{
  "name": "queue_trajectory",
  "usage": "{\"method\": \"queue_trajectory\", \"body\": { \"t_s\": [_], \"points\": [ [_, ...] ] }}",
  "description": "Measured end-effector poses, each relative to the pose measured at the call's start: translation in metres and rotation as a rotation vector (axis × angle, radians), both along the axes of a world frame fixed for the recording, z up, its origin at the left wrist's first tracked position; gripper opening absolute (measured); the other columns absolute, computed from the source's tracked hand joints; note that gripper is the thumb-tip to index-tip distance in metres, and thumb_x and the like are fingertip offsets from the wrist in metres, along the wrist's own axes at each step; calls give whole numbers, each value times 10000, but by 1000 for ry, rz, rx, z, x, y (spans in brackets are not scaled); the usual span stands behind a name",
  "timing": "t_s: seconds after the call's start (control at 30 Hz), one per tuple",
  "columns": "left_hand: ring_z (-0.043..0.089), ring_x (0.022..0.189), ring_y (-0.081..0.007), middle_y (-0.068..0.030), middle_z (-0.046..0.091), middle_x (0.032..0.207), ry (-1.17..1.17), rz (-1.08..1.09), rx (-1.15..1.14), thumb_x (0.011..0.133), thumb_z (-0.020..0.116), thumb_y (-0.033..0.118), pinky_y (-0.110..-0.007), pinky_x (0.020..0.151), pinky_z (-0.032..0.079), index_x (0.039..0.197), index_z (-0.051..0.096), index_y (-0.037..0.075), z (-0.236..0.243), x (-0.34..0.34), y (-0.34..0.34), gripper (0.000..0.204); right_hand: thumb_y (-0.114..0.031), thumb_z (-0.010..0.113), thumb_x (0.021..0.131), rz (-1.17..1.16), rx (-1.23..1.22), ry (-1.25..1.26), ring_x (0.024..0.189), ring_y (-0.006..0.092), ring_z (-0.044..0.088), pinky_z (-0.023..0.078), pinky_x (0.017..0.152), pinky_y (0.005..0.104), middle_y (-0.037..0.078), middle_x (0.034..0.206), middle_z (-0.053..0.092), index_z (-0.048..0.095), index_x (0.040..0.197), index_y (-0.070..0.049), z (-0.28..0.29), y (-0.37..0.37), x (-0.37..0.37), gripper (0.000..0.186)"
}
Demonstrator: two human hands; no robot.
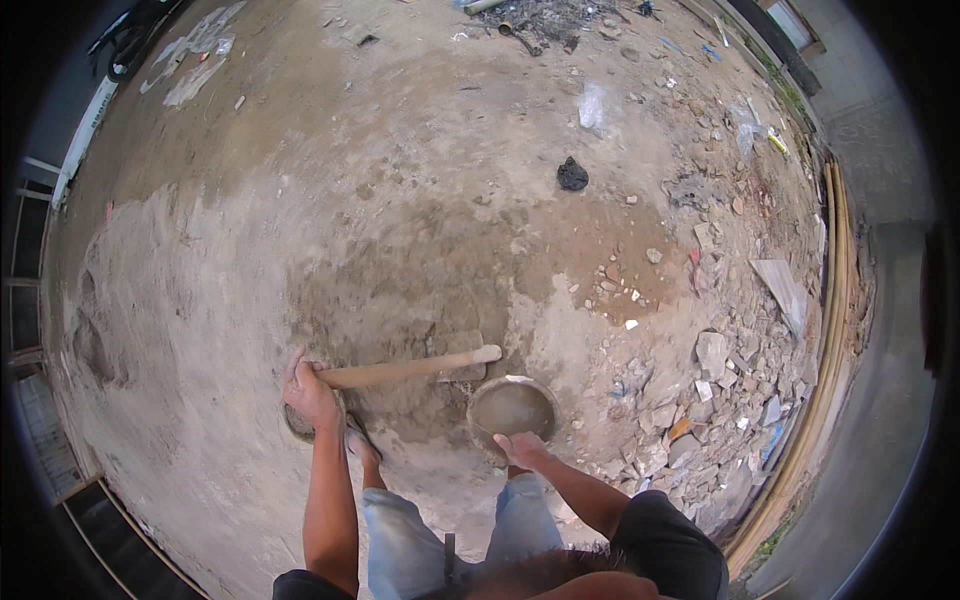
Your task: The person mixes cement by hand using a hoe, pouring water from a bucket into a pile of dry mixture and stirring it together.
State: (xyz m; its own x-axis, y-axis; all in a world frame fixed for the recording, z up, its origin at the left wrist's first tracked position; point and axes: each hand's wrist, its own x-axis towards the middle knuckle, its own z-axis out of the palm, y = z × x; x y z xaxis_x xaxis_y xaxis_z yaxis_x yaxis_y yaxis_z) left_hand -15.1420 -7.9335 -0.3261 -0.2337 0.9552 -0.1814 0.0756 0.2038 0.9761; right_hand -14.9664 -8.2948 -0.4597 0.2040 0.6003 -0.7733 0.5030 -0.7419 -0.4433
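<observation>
My left hand (313, 396) is closed at the near end of a hoe's wooden handle (400, 371), the forefinger partly raised. The handle runs to the right, and its far end lies by a flat grey blade (462, 346), partly hidden, on wet grey mortar (400, 290). My right hand (522, 450) grips the near rim of a round pan (512, 408) holding smooth grey liquid mix. Beneath my left hand, a second round container (298, 424) shows in part; its contents are mostly hidden.
Broken concrete and stones (712, 360) lie to the right, beside long bamboo poles (835, 330) along a wall. A black crumpled bag (572, 174) and clear plastic (591, 105) lie ahead. Burnt debris (545, 25) is at the far edge. My sandalled foot (362, 440) stands close to the mortar.
</observation>
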Motion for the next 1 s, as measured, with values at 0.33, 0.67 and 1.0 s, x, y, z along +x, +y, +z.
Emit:
{"method": "queue_trajectory", "body": {
  "t_s": [0.33,0.67,1.0],
  "points": [
    [590,602,-154,-72,580,691,-46,-6,58,868,494,64,-273,598,497,1077,616,-92,-1,23,17,288,-539,393,941,181,74,-217,762,479,609,500,738,518,285,730,615,674,724,17,-28,18,-11,660],
    [592,589,-199,-94,565,665,50,-74,81,879,471,78,-322,601,506,1127,580,-109,3,43,22,329,-511,408,951,-215,111,-29,781,442,607,478,728,480,265,750,615,670,810,12,0,16,15,602],
    [569,697,-216,-94,554,764,121,-146,91,895,459,127,-343,684,483,1171,575,-74,-4,40,14,361,-502,322,998,-932,238,-43,634,155,453,399,615,332,40,631,462,525,687,-18,41,-98,44,610]
  ]
}}
